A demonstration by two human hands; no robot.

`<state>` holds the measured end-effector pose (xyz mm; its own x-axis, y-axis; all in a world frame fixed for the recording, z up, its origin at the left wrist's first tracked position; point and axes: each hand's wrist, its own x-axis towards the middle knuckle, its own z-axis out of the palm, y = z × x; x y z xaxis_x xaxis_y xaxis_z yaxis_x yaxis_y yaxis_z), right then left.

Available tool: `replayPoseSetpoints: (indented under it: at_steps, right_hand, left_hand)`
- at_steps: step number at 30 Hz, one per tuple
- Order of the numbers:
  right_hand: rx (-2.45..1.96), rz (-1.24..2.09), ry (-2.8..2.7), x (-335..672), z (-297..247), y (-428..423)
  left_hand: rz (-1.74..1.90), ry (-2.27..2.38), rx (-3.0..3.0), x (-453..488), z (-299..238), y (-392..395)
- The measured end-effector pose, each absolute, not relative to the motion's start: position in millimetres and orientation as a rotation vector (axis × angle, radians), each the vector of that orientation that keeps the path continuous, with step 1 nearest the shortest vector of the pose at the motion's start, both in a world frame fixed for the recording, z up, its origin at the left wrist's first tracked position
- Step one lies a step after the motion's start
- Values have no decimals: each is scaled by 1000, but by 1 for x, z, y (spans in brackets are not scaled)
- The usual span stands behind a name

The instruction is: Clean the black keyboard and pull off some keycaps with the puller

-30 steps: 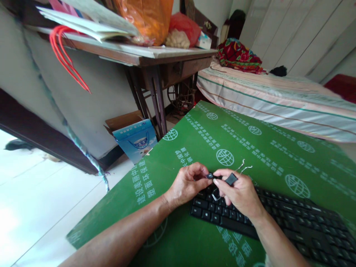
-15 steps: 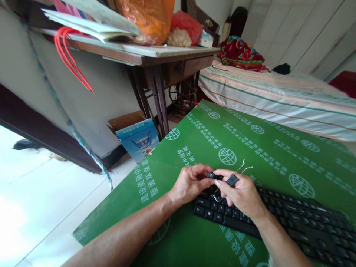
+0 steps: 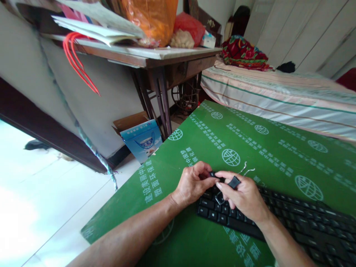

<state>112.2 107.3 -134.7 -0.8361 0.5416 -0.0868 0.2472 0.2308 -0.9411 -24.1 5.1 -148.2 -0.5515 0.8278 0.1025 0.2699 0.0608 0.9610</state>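
My left hand [image 3: 191,183] pinches a small black keycap [image 3: 212,174] between thumb and fingers, above the upper left of a black keyboard [image 3: 241,222]. Close against it, my right hand [image 3: 240,191] is closed around a keycap puller with a black grip [image 3: 234,181]. Two silver wire prongs with hooked ends stick out from the puller on the far side, and a bent metal piece [image 3: 219,198] shows under the right fingers. The fingertips of both hands meet near the keycap, which they partly hide.
The keyboard lies on a green board [image 3: 205,137] with white print. Beyond stand a wooden sewing table [image 3: 155,55] carrying bags and papers, a blue carton [image 3: 143,141] on the floor, and a bed [image 3: 278,89]. A wrapped cord [image 3: 91,146] hangs at left.
The whole view has shifted slightly, so things sit a little further right. Both hands keep nearly the same pose, with the keycap and puller still held.
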Motion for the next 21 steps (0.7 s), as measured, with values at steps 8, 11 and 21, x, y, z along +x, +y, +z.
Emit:
replayPoseSetpoints:
  at_steps: [8, 11, 21]
  right_hand:
    - [-729, 1621, -2254, 112, -136, 106]
    - [-726, 1627, -2252, 112, -137, 107]
    - [-749, 1539, -2032, 120, -131, 134]
  left_hand:
    - [1503, 1899, 1205, -26, -156, 5]
    - [1492, 1896, 1224, -26, -156, 5]
    - [1357, 2099, 1194, -45, -157, 7]
